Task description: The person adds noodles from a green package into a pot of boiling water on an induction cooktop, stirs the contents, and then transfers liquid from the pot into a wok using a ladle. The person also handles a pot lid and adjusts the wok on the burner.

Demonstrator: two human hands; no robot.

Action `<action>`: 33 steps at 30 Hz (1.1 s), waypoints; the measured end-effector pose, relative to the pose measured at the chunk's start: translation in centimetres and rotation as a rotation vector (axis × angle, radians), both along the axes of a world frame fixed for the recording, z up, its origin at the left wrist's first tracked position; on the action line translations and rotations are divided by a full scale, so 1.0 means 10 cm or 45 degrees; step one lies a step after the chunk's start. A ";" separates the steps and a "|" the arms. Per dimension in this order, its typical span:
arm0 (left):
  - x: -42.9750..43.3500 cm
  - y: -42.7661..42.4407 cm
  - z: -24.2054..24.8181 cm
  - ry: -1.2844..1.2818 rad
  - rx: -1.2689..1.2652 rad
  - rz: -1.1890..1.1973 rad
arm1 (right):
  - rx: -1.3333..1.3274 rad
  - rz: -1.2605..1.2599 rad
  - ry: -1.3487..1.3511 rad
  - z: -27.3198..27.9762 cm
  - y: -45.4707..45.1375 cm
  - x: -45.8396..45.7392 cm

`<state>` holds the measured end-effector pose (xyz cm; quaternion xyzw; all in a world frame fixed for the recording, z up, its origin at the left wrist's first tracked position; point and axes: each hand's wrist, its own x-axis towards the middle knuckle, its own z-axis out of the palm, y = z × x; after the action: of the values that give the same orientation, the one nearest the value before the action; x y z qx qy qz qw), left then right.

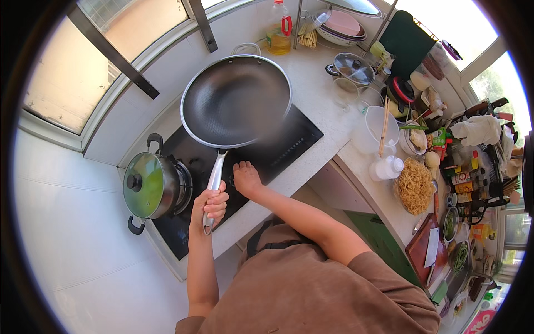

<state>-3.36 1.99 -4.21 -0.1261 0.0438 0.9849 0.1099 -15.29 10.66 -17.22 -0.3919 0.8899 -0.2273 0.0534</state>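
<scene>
My left hand [212,203] grips the metal handle of a large dark nonstick wok [238,100], which sits over the black glass hob [300,129]. Nothing shows inside the wok; a hazy blur covers its lower right rim. My right hand [247,177] is at the hob's front edge, just right of the wok handle, its fingers bent over what may be a control knob; what lies under them is hidden. On the left burner stands a steel pot [167,188] under a glass lid [143,185], with something green showing through.
A bottle of yellow oil [278,37] stands behind the wok. On the right counter are a lidded pot [354,69], a plastic bowl [381,127], a white bottle [386,168], noodles [414,185], and a cleaver [432,247] on a wooden board [417,246].
</scene>
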 end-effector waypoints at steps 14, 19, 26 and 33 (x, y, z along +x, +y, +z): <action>-0.05 0.04 -0.03 -0.014 0.016 -0.053 | -0.030 -0.070 -0.057 0.08 -0.01 0.05; -0.06 0.07 -0.03 0.022 0.105 -0.026 | -0.009 -0.044 -0.099 0.17 0.05 0.05; -0.02 0.15 -0.03 0.100 0.304 0.014 | 0.161 -0.039 0.162 0.06 -0.04 0.10; 0.02 0.27 -0.10 0.174 0.257 0.019 | 0.163 -0.080 0.111 0.06 -0.05 0.10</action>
<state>-3.17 4.68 -5.18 -0.0472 -0.0492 0.9914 0.1114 -14.33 10.21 -16.61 -0.3692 0.9159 -0.1542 0.0324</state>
